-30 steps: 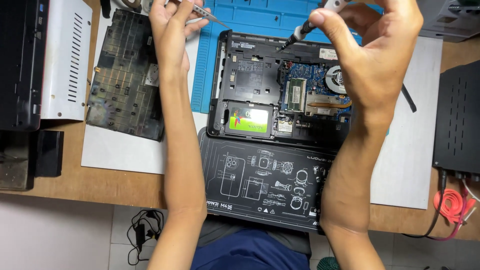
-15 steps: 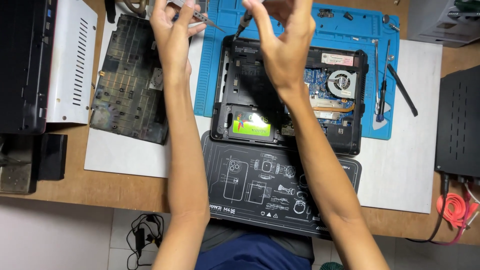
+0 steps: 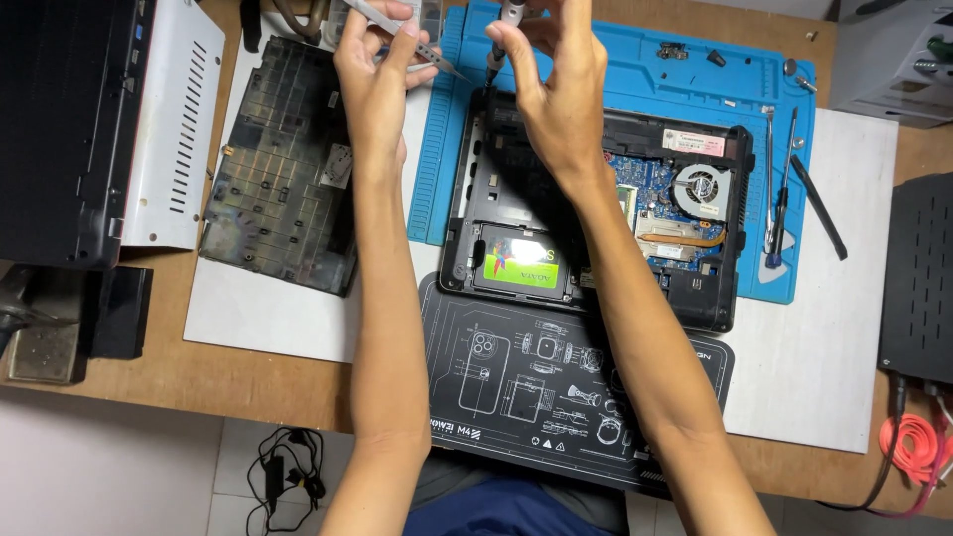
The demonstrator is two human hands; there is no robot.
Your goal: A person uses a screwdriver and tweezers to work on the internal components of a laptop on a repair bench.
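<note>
An opened laptop (image 3: pixel 476 208) lies bottom-up on a blue work mat (image 3: pixel 635 79), showing a green-labelled drive (image 3: pixel 521 268), a fan (image 3: pixel 701 189) and a blue circuit board. My right hand (image 3: pixel 556 94) is over the laptop's far left corner, shut on a screwdriver (image 3: pixel 501 35) whose tip points down at that corner. My left hand (image 3: pixel 377 74) hovers just left of it, pinching metal tweezers (image 3: pixel 417 45) that point toward the screwdriver tip.
A removed black bottom cover (image 3: pixel 278 189) lies left on white paper. A black printed mat (image 3: pixel 536 387) sits near me. Hand tools (image 3: pixel 779 189) rest on the blue mat's right side. A dark case with a white vented panel (image 3: pixel 164 119) stands at left, another black device (image 3: pixel 918 278) at right.
My right hand has moved left with the screwdriver, from the laptop's right side to its far left corner. My left hand stayed in place with the tweezers.
</note>
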